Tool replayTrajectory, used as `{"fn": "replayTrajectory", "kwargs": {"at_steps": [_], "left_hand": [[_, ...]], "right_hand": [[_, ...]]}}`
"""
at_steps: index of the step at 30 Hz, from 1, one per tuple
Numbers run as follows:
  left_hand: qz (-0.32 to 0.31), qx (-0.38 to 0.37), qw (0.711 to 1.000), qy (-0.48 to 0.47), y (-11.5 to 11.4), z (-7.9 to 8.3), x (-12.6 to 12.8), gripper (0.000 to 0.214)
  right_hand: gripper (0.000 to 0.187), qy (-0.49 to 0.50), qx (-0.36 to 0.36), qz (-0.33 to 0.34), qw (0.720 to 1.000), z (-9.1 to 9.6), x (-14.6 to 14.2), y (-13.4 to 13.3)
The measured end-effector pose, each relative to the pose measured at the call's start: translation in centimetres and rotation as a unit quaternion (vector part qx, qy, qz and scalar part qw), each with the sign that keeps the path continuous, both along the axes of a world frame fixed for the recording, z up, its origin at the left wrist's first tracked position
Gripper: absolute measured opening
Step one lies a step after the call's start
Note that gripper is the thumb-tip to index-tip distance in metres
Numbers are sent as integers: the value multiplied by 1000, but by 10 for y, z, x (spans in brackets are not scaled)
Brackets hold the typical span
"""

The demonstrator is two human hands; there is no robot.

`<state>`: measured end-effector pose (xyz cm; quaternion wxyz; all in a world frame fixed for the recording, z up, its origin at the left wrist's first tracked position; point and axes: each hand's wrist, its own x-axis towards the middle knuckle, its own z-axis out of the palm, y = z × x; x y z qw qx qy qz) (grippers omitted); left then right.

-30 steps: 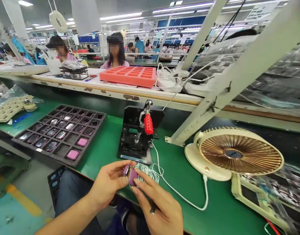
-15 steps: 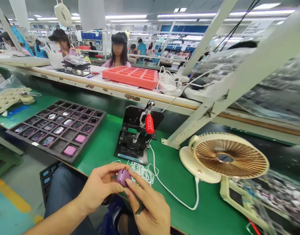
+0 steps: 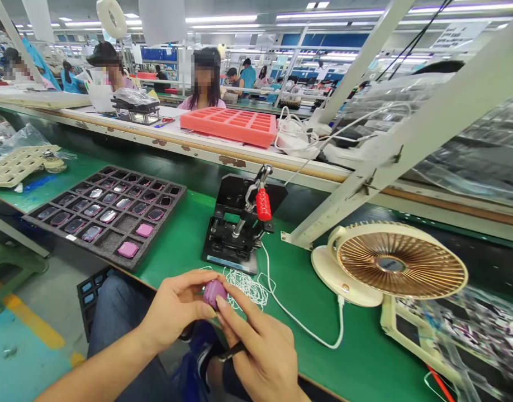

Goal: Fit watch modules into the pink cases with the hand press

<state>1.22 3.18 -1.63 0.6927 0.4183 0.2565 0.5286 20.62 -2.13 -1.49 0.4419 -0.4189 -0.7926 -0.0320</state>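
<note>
Down at the near edge of the green bench mat (image 3: 185, 245), both hands meet over a small purple casing (image 3: 213, 291), which is held just above the mat's edge and in front of the person's lap. The left hand (image 3: 179, 310) is curled around the casing's left side, thumb on top and fingers tucked beneath. The right hand (image 3: 262, 357) comes in from the right with its fingers loosely bent; the index fingertip presses on the casing's near face and the thumb lies close beside it. Whether the casing has any small part fitted to it is too fine to tell.

Just beyond the hands lies a tangle of thin white cord (image 3: 246, 287), touching the mat. Behind it stands a black toggle-clamp jig (image 3: 231, 234), its red-gripped lever (image 3: 264, 205) raised and tilted. To the left sits a black compartment tray (image 3: 164, 215) with glossy casings in its far rows and two pink ones (image 3: 127, 249) near its front corner. To the right a cream desk fan (image 3: 401, 267) lies face up, its white cable (image 3: 307, 329) looping across the mat. Across the raised shelf rests a coral moulded tray (image 3: 235, 125), with other people seated beyond it.
</note>
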Motion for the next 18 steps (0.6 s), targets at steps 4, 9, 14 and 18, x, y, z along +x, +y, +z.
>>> {"fn": "replayTrajectory", "kwargs": {"at_steps": [4, 9, 14, 18], "left_hand": [[8, -17, 1000, 11, 1, 0, 0, 50], [29, -34, 998, 45, -5, -7, 5, 46], [86, -97, 989, 74, -6, -20, 15, 46], [84, -97, 991, 41, -4, -23, 15, 40]], "right_hand": [[48, -19, -5, -14, 1000, -8, -5, 1], [48, -5, 19, -49, 999, -30, -15, 10], [39, 33, -14, -53, 998, -42, -17, 19], [20, 51, -133, -11, 990, -33, -13, 22]]}}
